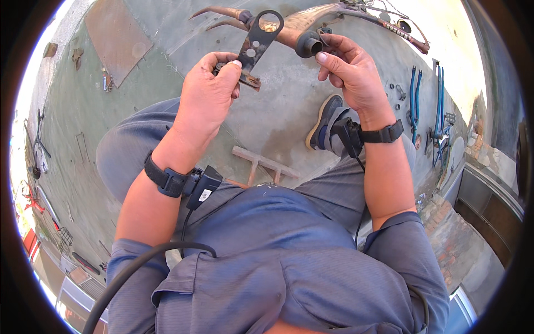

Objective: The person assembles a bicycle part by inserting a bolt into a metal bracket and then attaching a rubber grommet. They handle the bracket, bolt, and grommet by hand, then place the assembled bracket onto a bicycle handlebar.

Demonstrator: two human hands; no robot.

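Observation:
A dark flat metal bracket (258, 47) with a large ring-shaped hole at its upper end and smaller holes below is pinched in my left hand (208, 89). Its lower end bends out beside the thumb as a rusty edge. My right hand (353, 72) grips a short black flanged tube (309, 44) between thumb and fingers, its open end facing the thumb. The two pieces are held apart, bracket to the left, tube to the right. Behind them lies a brown pronged wooden piece (292, 34), partly covered by both.
A rusty sheet (118, 42) lies on the floor at far left. Blue metal tubes (414, 100) and small loose parts lie at right. A long brown bar (389, 26) is at the top. Between my legs sits a low frame (264, 161); a shoe (325, 121) is nearby.

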